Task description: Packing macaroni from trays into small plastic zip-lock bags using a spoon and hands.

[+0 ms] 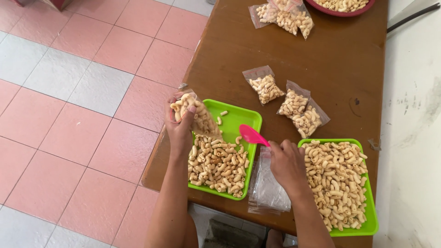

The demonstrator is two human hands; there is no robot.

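Note:
My left hand (180, 128) holds a small clear plastic bag (195, 112) filled with macaroni pieces, raised over the left green tray (245, 119). That tray carries a heap of macaroni (218, 165). My right hand (287, 163) grips a pink scoop (252, 135), its blade pointing left over the tray's right rim. Under my right wrist lies a stack of empty clear bags (268, 188).
A second green tray (367, 225) full of macaroni sits at the right. Three filled bags (294, 103) lie in the middle of the brown table (340, 59). More filled bags (285, 16) and a red bowl (342, 11) stand at the far end. Pink and grey floor tiles lie left.

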